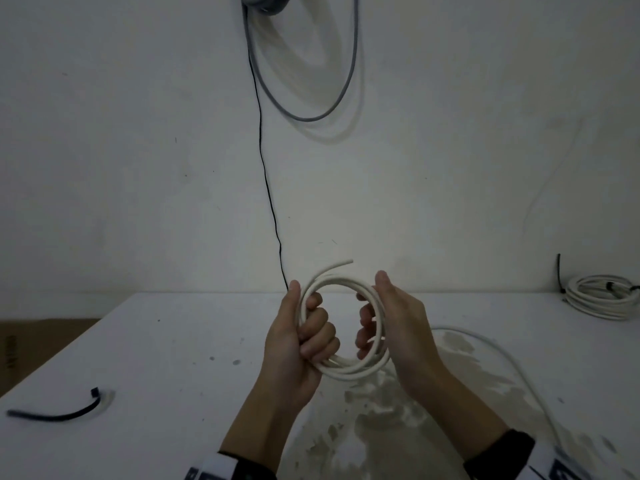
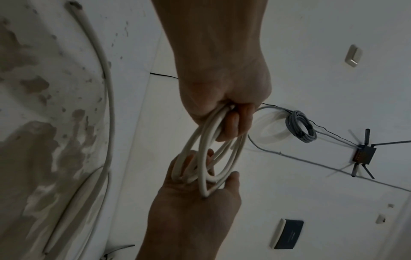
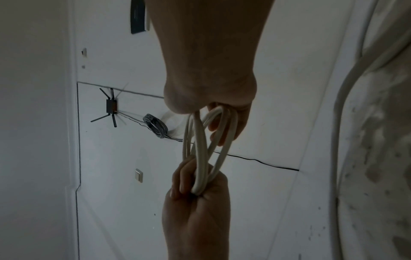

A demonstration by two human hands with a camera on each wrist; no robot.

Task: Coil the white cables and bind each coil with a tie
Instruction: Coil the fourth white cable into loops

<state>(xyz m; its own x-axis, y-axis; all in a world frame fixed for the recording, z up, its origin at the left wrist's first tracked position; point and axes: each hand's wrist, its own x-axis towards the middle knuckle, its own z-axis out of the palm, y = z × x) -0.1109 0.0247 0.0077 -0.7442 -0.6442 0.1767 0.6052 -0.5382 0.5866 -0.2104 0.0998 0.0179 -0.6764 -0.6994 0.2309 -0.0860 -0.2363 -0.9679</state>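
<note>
We hold one white cable coil (image 1: 341,323) in the air between both hands, above the near middle of the white table (image 1: 173,341). The ring stands roughly upright and faces us, hole towards the head camera.

Left hand (image 1: 298,344) has fingers curled through the hole and thumb up the outside, gripping the left arc. Right hand (image 1: 391,323) cups the right arc, fingers hooked inside the ring, thumb on the outer edge, so it is gripping too. Both sit on the coil, equally near.

The relation that matters: the uncoiled tail (image 1: 512,368) leaves the bottom of the ring and runs right and towards us over the table, on the right hand's side. The short free end (image 1: 337,265) sticks up and right at the top. Our read is that the next loop has to be fed in by the right hand while the left clamps the stack.

Count:
- 1 coil in hand, about three to four turns (left wrist view, exact number unclear)
- 1 finished white coil (image 1: 602,297) at the far right of the table, well apart, bound with dark ties
- 1 loose black tie (image 1: 59,412) at near left, nearer the left hand
- 1 grey cable loop (image 1: 311,81) and 1 thin black wire (image 1: 266,174) on the wall, not ours

So the winding is part done and this coil is not yet tied
</note>
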